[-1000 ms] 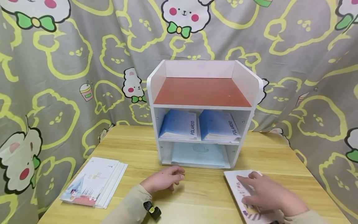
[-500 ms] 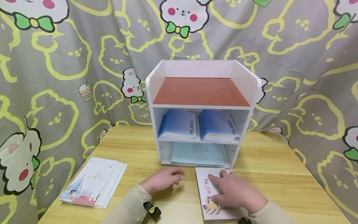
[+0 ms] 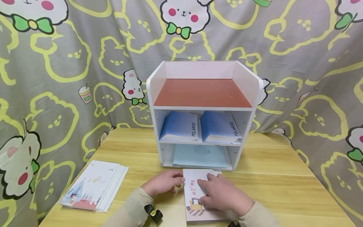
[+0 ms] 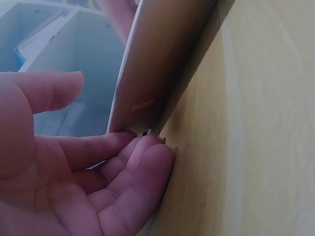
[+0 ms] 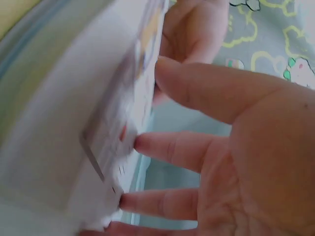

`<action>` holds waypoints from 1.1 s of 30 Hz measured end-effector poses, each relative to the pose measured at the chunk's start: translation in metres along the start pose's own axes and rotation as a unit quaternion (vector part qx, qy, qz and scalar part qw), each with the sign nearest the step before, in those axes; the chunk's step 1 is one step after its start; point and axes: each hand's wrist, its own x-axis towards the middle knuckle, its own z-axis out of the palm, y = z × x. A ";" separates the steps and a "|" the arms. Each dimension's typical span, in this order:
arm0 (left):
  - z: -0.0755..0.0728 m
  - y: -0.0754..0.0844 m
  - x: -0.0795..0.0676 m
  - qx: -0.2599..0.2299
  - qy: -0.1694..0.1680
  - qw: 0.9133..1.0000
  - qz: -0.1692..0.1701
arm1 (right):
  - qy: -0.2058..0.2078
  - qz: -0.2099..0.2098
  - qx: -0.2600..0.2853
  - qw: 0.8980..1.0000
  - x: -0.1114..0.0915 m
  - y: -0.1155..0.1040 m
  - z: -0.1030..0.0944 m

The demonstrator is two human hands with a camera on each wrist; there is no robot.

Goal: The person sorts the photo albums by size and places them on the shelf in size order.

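Note:
A notebook (image 3: pixel 190 201) with a pale pink illustrated cover lies on the table in front of the shelf. My right hand (image 3: pixel 227 194) rests on its cover with fingers spread; in the right wrist view the straight fingertips (image 5: pixel 147 142) press on the cover. At the notebook's left edge is my left hand (image 3: pixel 164 183), its fingers loosely bent. The left wrist view shows those fingertips (image 4: pixel 152 152) right at the edge, below the brown underside (image 4: pixel 152 69), which slants up off the table there. The left thumb (image 4: pixel 56 91) stands apart from the notebook.
A white shelf unit (image 3: pixel 248 129) stands behind the hands. Two blue POLAROID albums (image 3: pixel 182 126) fill its middle level, and a light blue folder (image 3: pixel 198 157) lies on the bottom one. Several white notebooks (image 3: pixel 95 186) lie stacked at the left of the table. A patterned curtain (image 3: pixel 107 72) hangs behind.
My right hand has slid the notebook left across the table, from the right side to in front of the shelf, until its left edge meets my left hand. The left hand has hardly moved.

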 end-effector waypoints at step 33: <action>0.017 -0.008 0.007 -0.309 -0.092 0.947 0.010 | -0.037 0.001 0.735 0.677 -0.035 0.120 0.022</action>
